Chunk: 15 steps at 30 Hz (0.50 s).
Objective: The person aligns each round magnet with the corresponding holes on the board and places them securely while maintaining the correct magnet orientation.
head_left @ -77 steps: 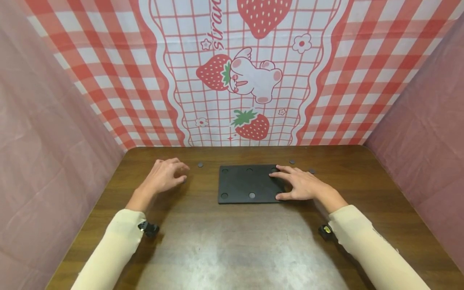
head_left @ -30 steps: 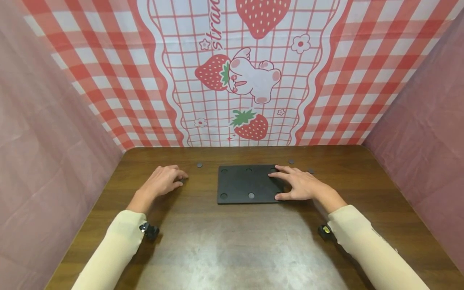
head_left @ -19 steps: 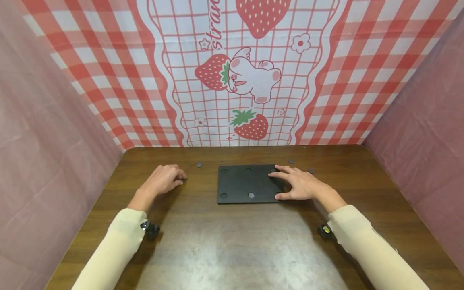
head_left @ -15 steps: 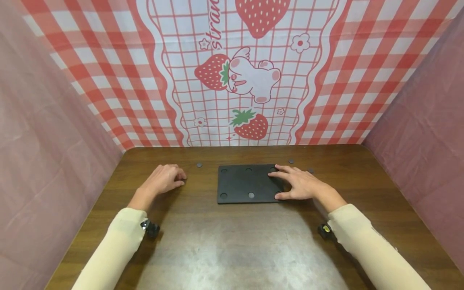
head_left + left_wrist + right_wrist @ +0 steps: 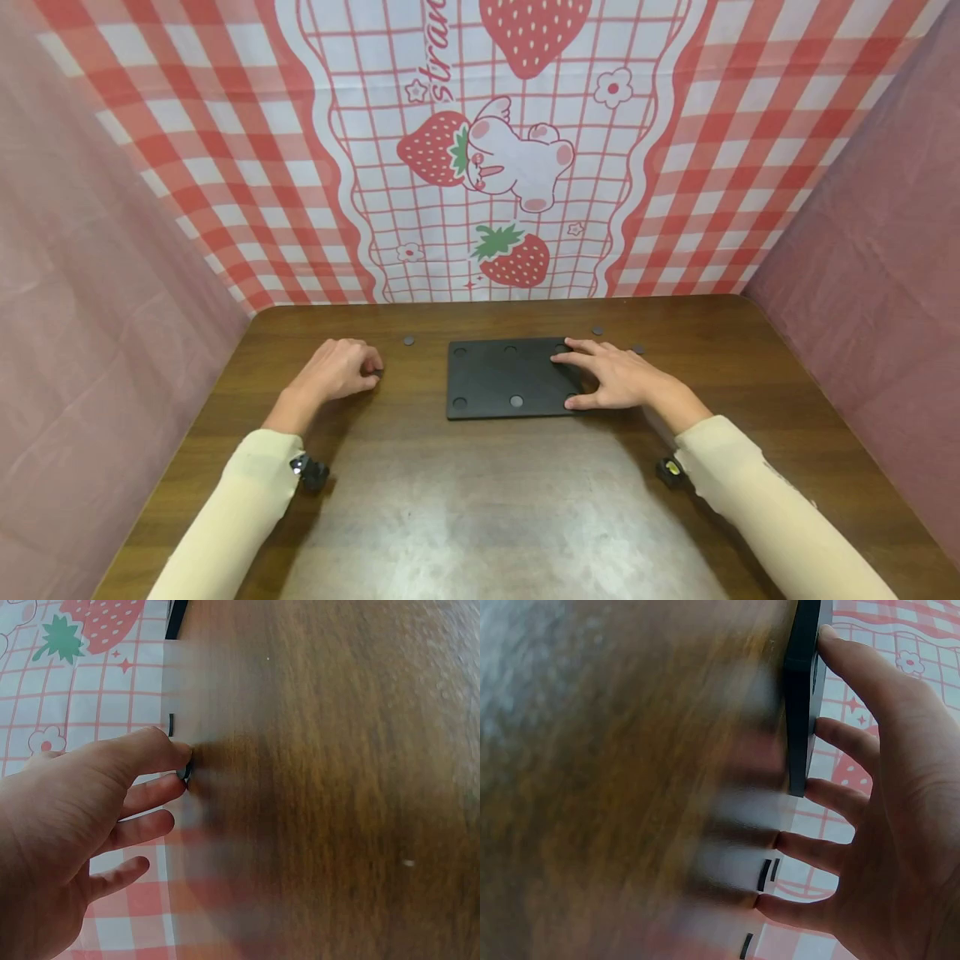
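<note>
Nearest, 2 cream sleeves (image 5: 240,508) reaching in over a brown wooden table (image 5: 480,500). Mid-table, left hand (image 5: 337,371) resting with fingers curled, thumb and forefinger pinching a small dark disc (image 5: 184,772) against the wood, left of a black foam board (image 5: 502,377). Right hand (image 5: 611,377) lying flat on the right end of that board, fingers straight and spread, thumb at its near edge, gripping nothing. Board flat at table centre, 6 round holes, 1 on the near row filled with a disc. Further off, 1 loose disc (image 5: 408,340) between left hand and board's far left corner, 2 more discs (image 5: 597,330) just beyond the right hand. Farthest, a red-checked backdrop (image 5: 480,150) with strawberries, a bunny, and cut-off lettering reading "stra".
</note>
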{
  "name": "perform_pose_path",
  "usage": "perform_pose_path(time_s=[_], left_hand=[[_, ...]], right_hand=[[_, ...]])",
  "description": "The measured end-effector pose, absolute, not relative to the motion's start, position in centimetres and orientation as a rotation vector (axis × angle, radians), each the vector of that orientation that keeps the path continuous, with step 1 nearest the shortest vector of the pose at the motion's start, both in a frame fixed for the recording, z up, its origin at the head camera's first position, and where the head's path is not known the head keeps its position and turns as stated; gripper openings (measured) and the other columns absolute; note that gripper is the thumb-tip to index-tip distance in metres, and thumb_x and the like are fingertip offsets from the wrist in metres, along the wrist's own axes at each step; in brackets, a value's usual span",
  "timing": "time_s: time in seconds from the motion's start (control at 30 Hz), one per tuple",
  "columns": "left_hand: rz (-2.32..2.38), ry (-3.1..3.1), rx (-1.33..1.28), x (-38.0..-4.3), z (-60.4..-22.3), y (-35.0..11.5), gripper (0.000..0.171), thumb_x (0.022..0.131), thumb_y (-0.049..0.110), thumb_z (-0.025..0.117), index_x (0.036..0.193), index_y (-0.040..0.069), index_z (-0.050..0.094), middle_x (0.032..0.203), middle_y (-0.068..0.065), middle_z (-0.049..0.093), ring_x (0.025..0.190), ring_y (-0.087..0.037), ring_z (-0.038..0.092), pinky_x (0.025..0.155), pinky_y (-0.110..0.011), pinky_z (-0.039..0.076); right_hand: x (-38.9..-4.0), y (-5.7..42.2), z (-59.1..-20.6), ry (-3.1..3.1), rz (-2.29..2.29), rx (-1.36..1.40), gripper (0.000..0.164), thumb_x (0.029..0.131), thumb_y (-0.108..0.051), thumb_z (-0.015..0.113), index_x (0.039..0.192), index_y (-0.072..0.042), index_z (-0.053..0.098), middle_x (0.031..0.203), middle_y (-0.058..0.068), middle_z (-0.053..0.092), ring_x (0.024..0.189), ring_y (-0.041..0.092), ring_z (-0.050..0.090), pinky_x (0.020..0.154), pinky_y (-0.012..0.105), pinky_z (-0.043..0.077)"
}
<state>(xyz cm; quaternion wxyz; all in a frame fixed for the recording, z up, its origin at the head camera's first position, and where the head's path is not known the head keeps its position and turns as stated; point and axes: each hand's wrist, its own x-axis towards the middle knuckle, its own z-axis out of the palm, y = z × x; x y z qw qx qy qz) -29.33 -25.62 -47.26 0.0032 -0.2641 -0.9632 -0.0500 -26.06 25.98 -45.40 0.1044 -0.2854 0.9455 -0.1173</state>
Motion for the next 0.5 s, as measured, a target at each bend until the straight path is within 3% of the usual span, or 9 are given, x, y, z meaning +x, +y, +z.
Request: perform_pose_path(time_s=[0.2, 0.5], left_hand=[[-0.112, -2.959, -0.824, -33.3, -52.6, -28.1, 0.022, 0.091, 0.041, 0.088, 0.111, 0.032, 0.085, 0.100, 0.014, 0.077, 0.089, -0.008, 0.071, 0.084, -0.039, 0.059], [-0.232, -2.912, -0.868, -31.2, -50.1, -27.1, 0.019, 0.087, 0.035, 0.086, 0.104, 0.025, 0.085, 0.094, 0.006, 0.077, 0.082, -0.014, 0.068, 0.075, -0.039, 0.052]], right_hand=[[-26.0, 26.0, -45.3, 2.791, -0.341, -0.859, 0.086, 0.098, -0.064, 0.080, 0.169, -0.024, 0.053, 0.182, 0.022, 0.038, 0.158, 0.065, 0.044, 0.114, 0.086, 0.044], [-25.9, 25.9, -45.2, 2.781, -0.344, -0.870, 0.086, 0.099, -0.065, 0.078, 0.170, -0.023, 0.052, 0.182, 0.024, 0.038, 0.157, 0.067, 0.044, 0.111, 0.088, 0.044]])
